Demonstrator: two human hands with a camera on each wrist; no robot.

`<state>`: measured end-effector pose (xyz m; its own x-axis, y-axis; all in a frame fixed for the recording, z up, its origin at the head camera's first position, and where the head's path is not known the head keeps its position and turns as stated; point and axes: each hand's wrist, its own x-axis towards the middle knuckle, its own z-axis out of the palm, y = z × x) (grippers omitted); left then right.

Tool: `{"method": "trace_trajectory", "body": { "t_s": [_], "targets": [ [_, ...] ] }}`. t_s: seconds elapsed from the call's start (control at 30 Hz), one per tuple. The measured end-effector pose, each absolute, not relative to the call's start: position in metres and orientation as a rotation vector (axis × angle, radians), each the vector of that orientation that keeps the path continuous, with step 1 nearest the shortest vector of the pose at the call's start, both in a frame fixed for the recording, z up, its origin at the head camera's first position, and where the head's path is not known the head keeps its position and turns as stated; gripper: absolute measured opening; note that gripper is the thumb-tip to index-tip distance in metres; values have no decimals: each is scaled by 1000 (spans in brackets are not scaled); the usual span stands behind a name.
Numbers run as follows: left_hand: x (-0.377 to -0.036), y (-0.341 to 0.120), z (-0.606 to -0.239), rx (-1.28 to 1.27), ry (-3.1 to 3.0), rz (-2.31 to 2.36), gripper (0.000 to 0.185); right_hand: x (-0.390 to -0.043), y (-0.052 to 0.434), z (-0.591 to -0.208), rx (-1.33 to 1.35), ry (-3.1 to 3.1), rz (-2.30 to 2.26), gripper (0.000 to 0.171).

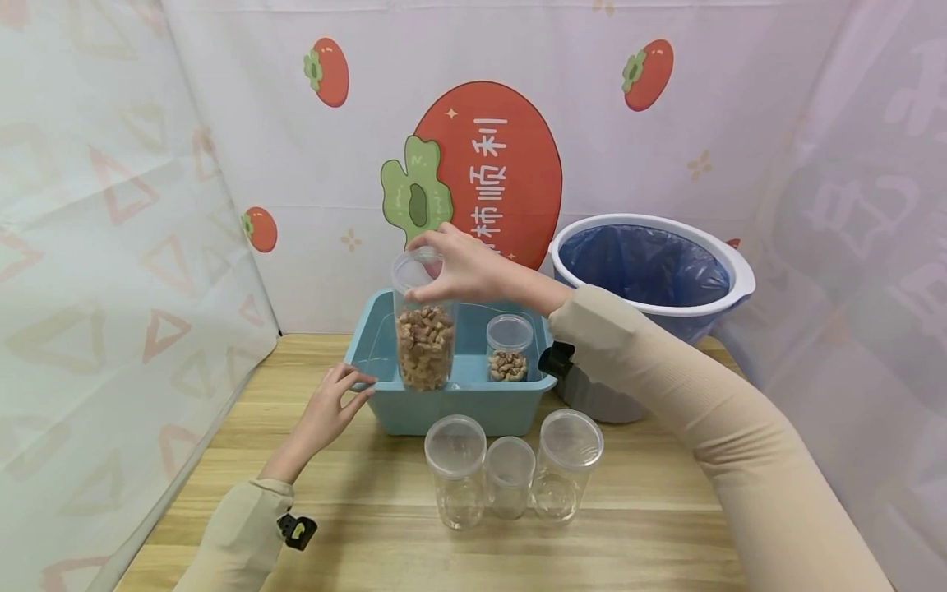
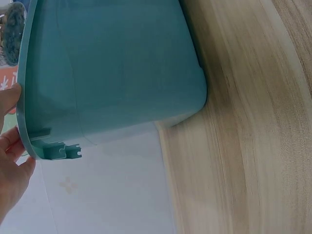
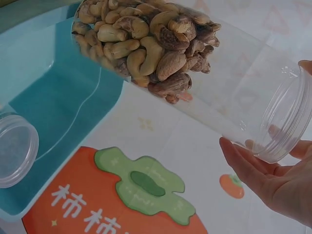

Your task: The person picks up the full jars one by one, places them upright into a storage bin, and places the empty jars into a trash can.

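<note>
Item: tall clear jar of cashews (image 1: 424,333), about half full, held upright over the teal bin (image 1: 385,411), its base at or just above the bin floor; which, you cannot tell. Your right hand (image 1: 462,267) pinches it by the lidded top only, fingertips (image 3: 243,158) curled round the rim. Your left hand (image 1: 329,411), at the bin's 9 o'clock, rests relaxed fingers on the bin's rim. Risks: a grip this high on smooth plastic may let the jar swing or slip; should the lid loosen, the nuts would spill into the bin; swinging toward 3 o'clock, it could knock the short nut jar (image 1: 508,349). Three empty jars (image 1: 510,473) stand just beyond the bin at 6 o'clock. Obscured: the tall jar's base, the lid's seating, the bucket's (image 1: 651,275) contents, most of your left fingers in the wrist view.
</note>
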<state>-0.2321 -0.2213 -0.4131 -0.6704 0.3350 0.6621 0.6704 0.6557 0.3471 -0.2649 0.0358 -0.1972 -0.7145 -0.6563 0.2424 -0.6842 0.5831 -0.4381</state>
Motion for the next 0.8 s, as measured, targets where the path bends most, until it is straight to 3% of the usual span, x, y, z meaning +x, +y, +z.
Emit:
{"method": "trace_trajectory", "body": {
  "t_s": [0.37, 0.8],
  "targets": [
    [-232, -222, -412, -763, -2334, -808, 16, -288, 38, -201, 1074, -2779, 780, 59],
    [-230, -220, -411, -750, -2349, -811, 15, -307, 30, -237, 1015, -2899, 719, 63]
  ]
}}
